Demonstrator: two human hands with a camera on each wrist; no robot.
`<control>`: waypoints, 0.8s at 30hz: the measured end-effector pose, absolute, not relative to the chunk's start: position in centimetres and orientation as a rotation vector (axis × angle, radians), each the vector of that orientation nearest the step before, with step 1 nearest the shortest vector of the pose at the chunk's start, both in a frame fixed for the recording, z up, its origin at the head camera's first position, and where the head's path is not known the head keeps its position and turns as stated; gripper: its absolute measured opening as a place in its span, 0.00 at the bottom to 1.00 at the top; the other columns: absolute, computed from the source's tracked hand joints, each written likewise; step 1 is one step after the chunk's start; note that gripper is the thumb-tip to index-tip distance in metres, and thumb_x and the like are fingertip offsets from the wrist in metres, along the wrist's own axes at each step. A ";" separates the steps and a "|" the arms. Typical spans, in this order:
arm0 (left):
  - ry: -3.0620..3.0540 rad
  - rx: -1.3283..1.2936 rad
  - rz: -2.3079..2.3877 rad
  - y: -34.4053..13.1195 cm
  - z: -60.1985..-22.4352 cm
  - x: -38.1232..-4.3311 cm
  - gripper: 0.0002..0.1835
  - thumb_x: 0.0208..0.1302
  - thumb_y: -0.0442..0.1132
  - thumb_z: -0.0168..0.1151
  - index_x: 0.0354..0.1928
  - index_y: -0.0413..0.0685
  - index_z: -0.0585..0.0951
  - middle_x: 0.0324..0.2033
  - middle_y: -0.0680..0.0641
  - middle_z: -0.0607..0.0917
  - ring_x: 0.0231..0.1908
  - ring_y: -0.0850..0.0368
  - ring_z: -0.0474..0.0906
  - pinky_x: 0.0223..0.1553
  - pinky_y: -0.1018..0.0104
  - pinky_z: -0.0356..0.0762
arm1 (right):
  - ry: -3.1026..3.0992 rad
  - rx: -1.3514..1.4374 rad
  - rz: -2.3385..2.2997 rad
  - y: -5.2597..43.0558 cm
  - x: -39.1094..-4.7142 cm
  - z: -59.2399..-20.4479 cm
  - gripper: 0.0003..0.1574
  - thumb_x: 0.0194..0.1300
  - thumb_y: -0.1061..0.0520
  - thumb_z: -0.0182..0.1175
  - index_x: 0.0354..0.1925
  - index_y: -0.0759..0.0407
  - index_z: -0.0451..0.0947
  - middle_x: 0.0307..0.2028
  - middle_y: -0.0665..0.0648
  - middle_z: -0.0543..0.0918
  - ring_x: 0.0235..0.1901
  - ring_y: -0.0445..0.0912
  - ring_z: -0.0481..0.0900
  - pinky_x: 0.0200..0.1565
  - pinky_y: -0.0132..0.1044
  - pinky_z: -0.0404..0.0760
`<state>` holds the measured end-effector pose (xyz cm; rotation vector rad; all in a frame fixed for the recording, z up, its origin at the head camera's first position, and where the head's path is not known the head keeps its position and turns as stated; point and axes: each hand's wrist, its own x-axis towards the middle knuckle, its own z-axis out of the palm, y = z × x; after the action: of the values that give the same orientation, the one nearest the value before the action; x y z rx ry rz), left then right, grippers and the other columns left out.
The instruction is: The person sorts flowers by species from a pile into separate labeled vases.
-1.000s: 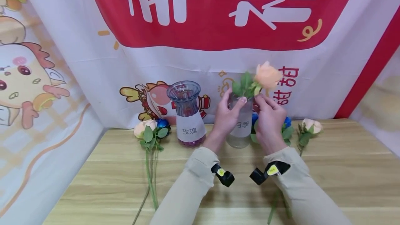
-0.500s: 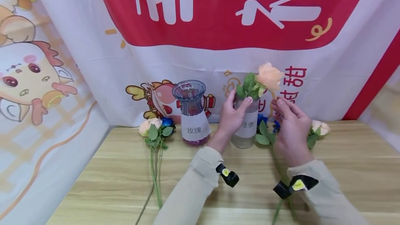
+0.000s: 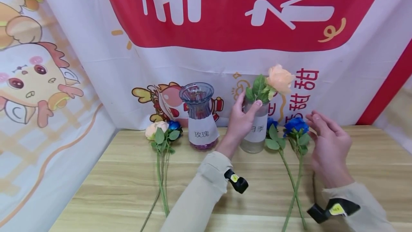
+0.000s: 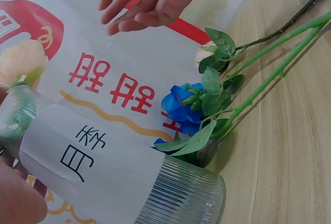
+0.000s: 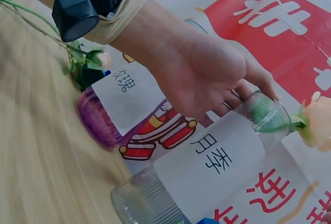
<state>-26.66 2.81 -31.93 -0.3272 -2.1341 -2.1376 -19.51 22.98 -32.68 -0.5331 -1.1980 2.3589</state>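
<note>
My left hand [image 3: 240, 121] grips the upper part of a clear ribbed glass vase [image 3: 252, 145] with a white paper label [image 4: 93, 154]. A peach rose [image 3: 280, 78] with green leaves stands in its mouth, leaning right. My right hand [image 3: 331, 149] hovers over the table at the right, fingers loosely bent and nothing in them. Close to its fingertips lies a blue rose [image 3: 296, 126], its stem crossing that of another blue rose [image 3: 272, 122] beside the vase. A pale rose [image 4: 203, 56] lies farther right, hidden behind my right hand in the head view.
Left of the held vase stands a blue-and-purple flared glass vase [image 3: 197, 103], also labelled. A pale rose [image 3: 156, 130] and a blue rose [image 3: 174, 126] lie farther left on the wooden table [image 3: 122, 174], stems toward me. A printed cloth [image 3: 161, 60] hangs behind.
My right hand has let go of the peach rose and moved right and down, uncovering the blue roses. The left hand keeps hold of the vase. The head view has shifted slightly.
</note>
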 end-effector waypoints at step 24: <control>-2.140 -0.301 -2.150 2.9 -31.8 -26.4 0.39 0.74 0.53 0.65 0.82 0.62 0.63 0.81 0.49 0.66 0.82 0.49 0.60 0.83 0.47 0.59 | -1.268 -0.502 2.408 27.3 -17.3 -35.3 0.19 0.59 0.60 0.79 0.50 0.53 0.92 0.37 0.45 0.94 0.35 0.39 0.91 0.35 0.28 0.89</control>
<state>-26.44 2.86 -31.78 -0.3010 -2.1401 -2.1498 -17.30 27.28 -35.26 -0.5019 -1.2678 2.4075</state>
